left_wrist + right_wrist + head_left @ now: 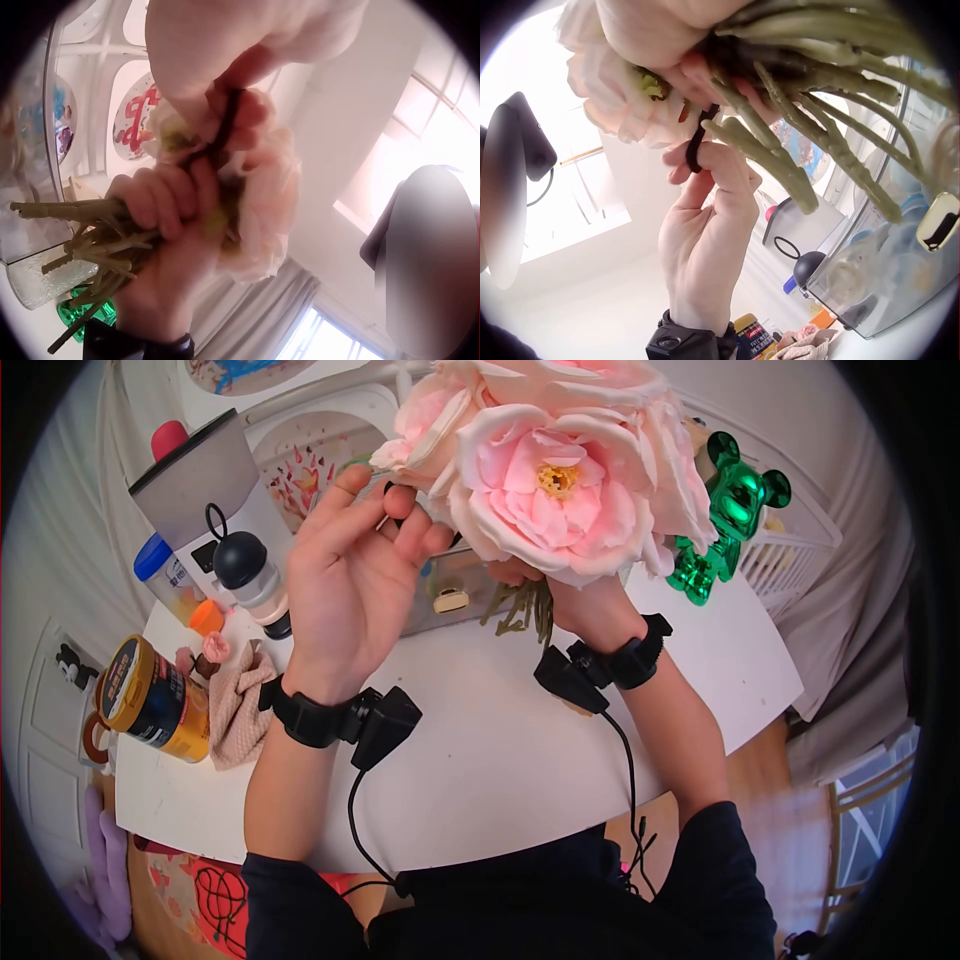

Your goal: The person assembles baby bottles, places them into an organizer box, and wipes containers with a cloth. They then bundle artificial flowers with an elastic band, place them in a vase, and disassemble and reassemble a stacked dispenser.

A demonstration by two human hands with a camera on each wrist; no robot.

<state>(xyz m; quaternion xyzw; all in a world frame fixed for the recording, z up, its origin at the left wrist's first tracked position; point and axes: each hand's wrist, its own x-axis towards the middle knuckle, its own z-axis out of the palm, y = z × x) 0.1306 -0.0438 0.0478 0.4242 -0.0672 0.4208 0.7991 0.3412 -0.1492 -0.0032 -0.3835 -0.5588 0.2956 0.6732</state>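
Note:
Large pale pink flowers (pixel 560 480) are bunched at the top of the head view, their green stems (pixel 525 610) hanging below. The right hand (pixel 590 610) grips the bundle of stems under the blooms, its fingers curled round them in the left wrist view. The left hand (pixel 355 585) is beside the bouquet, palm up. A dark band (pixel 697 142) is pinched between its thumb and fingers and stretches to the stems near the right hand. Part of the right hand is hidden by petals in the head view.
A clear box (pixel 455 585) with a gold clasp stands behind the hands. On the left are a yellow tub (pixel 150 695), a pink cloth (pixel 240 705), a dark-capped bottle (pixel 245 565) and a laptop (pixel 200 480). A shiny green bear figure (pixel 735 510) stands at right.

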